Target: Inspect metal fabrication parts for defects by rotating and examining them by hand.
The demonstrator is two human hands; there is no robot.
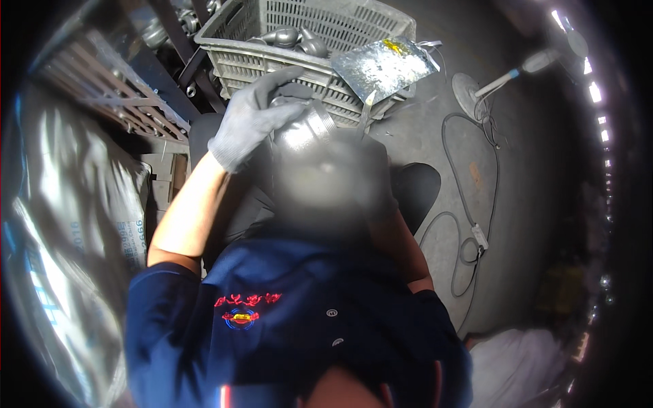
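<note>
Head: left grip [253, 119] part-closed on metal fitting [305, 132]

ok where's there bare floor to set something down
Grey floor between the right knee and the looped cable looks bare; so does a dimmer strip right of that cable. Crowded: the left, with rack and white sack, and ahead, around left hand and crate.

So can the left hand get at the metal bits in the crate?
Probably yes: the left hand is close by the crate, and nothing covers the bits inside. But it seems to be holding a shiny piece, so it might need to let go first.
</note>
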